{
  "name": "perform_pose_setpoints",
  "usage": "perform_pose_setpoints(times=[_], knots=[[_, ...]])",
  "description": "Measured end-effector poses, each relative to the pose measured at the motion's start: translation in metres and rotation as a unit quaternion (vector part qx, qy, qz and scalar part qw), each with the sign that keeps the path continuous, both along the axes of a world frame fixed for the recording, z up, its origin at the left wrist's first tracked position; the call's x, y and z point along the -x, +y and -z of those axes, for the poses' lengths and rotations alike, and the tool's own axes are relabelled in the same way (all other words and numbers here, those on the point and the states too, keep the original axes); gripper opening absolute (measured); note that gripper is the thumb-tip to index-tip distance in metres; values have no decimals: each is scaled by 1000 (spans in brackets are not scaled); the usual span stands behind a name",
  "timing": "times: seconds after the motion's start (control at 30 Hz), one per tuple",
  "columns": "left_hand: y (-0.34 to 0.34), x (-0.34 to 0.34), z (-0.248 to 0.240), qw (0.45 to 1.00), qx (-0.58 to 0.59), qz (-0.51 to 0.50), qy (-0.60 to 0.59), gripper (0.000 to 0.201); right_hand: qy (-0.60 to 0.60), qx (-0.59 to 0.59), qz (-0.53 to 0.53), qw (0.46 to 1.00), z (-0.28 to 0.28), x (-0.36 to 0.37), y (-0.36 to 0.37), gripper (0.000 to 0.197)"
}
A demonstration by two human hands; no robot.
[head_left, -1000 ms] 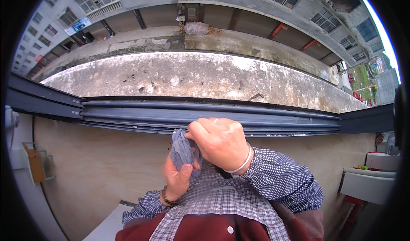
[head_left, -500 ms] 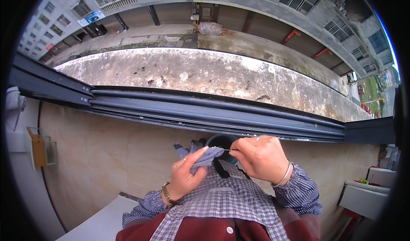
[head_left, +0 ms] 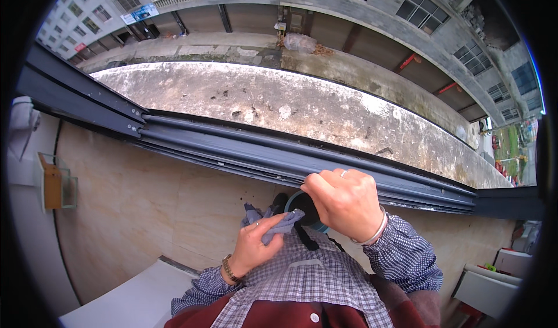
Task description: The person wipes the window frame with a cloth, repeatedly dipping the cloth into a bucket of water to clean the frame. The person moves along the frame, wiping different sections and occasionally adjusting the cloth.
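My left hand [head_left: 254, 251] is closed on a crumpled blue-grey cloth [head_left: 281, 225], held in front of the checked apron [head_left: 302, 264]. My right hand [head_left: 345, 205] reaches over the near edge of the dark metal window track [head_left: 261, 156], its fingers pinched together and pointing down at the track's inner side. Whatever sits between those fingertips is hidden behind the hand. Below the hands stands a bucket with a blue-green rim [head_left: 290, 203], partly covered by the right hand and the cloth.
Beyond the track runs a stained concrete ledge [head_left: 209, 92], with a street and buildings past it. A wooden box with a glass side [head_left: 52, 183] is at the left. White furniture [head_left: 488, 293] stands at the right, and a white surface [head_left: 133, 299] lies at lower left.
My right hand has moved away from the cloth to the window track. The thin stick-like piece that showed between it and the cloth is out of sight. The left hand keeps the cloth.
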State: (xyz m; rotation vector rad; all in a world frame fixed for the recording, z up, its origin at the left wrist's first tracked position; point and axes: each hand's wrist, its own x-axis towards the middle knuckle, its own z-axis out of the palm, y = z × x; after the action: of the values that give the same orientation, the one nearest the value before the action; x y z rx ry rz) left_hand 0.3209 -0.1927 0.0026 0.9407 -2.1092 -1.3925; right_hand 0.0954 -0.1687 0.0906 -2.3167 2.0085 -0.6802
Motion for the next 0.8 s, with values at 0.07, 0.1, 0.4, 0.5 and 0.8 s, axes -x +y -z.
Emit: perform_pose_setpoints(times=[0.07, 0.1, 0.4, 0.5, 0.8], knots=[[-2, -3, 3, 1000, 2, -8, 8, 43, 1, 5, -6, 1000, 1, -3, -6, 16], [-2, -4, 4, 1000, 5, -11, 12, 42, 4, 6, -5, 1000, 2, -5, -9, 17], [6, -3, 27, 999, 11, 28, -33, 41, -18, 120, -151, 981, -2, -43, -12, 21], [14, -5, 29, 997, -10, 62, -43, 40, -34, 41, -133, 990, -7, -40, -6, 22], [17, -1, 27, 997, -57, 48, -12, 42, 34, -25, -28, 999, -6, -14, -14, 13]])
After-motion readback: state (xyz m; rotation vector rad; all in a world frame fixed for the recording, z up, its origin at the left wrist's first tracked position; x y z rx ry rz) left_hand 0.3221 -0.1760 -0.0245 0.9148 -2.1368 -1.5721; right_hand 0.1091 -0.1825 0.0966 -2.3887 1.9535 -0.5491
